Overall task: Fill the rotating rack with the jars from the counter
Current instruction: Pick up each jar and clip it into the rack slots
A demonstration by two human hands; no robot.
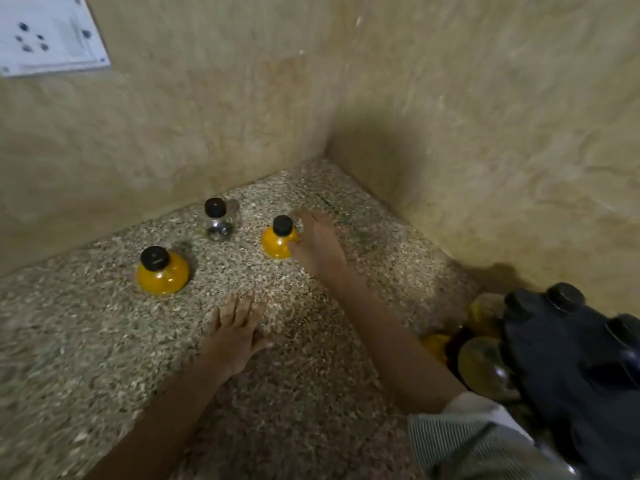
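Observation:
Three round jars with black caps stand on the speckled counter (311, 393). One yellow-filled jar (162, 273) is at the left, a clear jar (219, 221) stands further back, and a second yellow jar (278, 239) is in the middle. My right hand (317, 242) reaches to that middle jar and its fingers curl against its right side. Resting flat on the counter nearer to me is my left hand (235, 336), fingers straight, holding nothing. The black rotating rack (575, 358) sits at the right edge, with several jars (479, 367) in it.
The counter ends in a corner formed by two beige stone walls (346, 109). A white socket plate (48, 32) is mounted on the left wall, high up. Bare counter surface lies between the jars and me.

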